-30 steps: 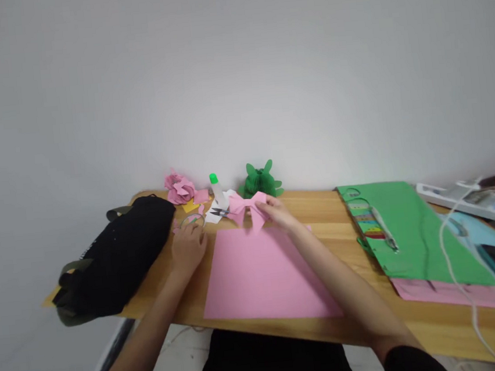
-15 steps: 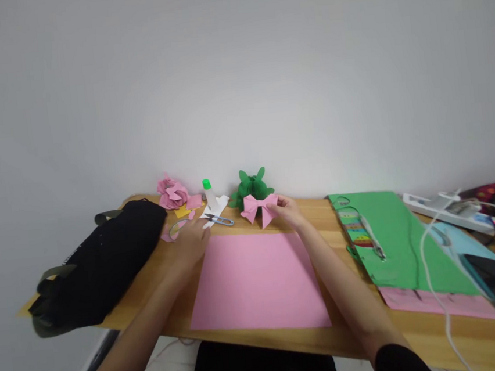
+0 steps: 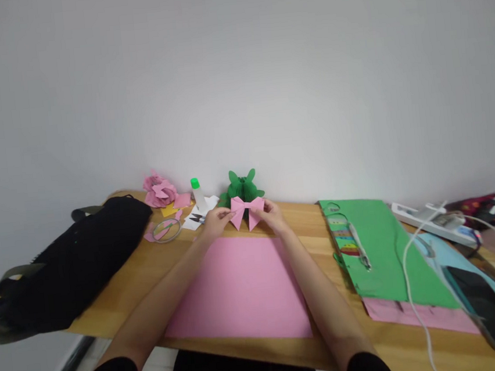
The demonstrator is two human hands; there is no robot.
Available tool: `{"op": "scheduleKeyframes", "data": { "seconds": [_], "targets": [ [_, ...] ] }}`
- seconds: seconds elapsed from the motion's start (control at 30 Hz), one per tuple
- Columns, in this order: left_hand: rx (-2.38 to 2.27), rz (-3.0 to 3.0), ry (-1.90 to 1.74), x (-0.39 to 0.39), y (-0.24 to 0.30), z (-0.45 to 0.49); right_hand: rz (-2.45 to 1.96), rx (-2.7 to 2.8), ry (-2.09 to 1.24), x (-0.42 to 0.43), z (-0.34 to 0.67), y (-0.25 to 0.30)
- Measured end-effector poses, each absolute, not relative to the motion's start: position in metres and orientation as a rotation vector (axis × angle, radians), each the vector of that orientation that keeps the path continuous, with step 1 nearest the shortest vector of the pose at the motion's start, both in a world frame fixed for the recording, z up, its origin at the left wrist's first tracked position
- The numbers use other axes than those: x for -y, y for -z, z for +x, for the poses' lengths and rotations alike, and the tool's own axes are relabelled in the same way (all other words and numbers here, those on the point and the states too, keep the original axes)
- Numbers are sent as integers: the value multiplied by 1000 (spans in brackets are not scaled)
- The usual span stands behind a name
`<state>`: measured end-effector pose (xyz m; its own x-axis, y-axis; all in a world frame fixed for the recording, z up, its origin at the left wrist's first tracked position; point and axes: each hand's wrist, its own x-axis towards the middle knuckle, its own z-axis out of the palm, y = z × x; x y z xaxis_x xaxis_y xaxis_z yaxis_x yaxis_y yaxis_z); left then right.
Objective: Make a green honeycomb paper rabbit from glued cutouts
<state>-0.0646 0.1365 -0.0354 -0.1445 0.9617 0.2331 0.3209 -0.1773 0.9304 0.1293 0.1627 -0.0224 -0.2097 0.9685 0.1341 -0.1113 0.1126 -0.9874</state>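
A folded pink paper bow [image 3: 246, 206] is pinched at both sides between my hands. My left hand [image 3: 217, 221] grips its left loop and my right hand [image 3: 272, 214] its right loop, fingers closed. Right behind the bow stands a green paper frog-like figure [image 3: 242, 187], its lower part partly hidden by the bow. A sheet of pink paper [image 3: 244, 291] lies flat on the table below my forearms. Beside my left hand are small thread snips [image 3: 197, 218], whose handles my hand covers.
On the wooden table [image 3: 142, 277], a glue bottle with a green cap [image 3: 197, 191], a roll of tape [image 3: 167, 230] and a pink paper flower [image 3: 159, 191] stand left. A black bag [image 3: 71, 266] lies farther left. Green paper [image 3: 381, 254], a phone [image 3: 487, 308] and a power strip [image 3: 435, 223] lie right.
My left hand has moved from beside the snips to the bow's left loop and taken hold of it. The view has shifted slightly to the right.
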Motion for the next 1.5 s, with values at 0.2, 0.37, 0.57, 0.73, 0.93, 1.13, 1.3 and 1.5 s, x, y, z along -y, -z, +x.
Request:
{"op": "scheduleKeyframes", "data": {
  "seconds": [0.2, 0.37, 0.57, 0.73, 0.93, 1.13, 1.3, 1.5],
  "targets": [
    [-1489, 1415, -1482, -133, 50, -65, -977, 1373, -1284, -166, 131, 35],
    [-1525, 1393, -1502, -132, 54, -65, -1027, 1400, -1262, -167, 132, 48],
    [-1614, 1415, -1463, -129, 52, -64, -1078, 1432, -1208, -167, 133, 55],
    [-1702, 1444, -1430, -124, 50, -63, -1115, 1455, -1167, -168, 134, 59],
    [-1724, 1483, -1391, -124, 54, -65, -1119, 1476, -1152, -167, 135, 61],
    [-1683, 1534, -1410, -125, 56, -65, -1102, 1487, -1149, -168, 134, 62],
    [-1642, 1551, -1452, -124, 57, -64, -1066, 1453, -1157, -166, 134, 60],
    [-1637, 1535, -1478, -126, 62, -63, -1017, 1414, -1180, -166, 136, 58]
  ]
}}
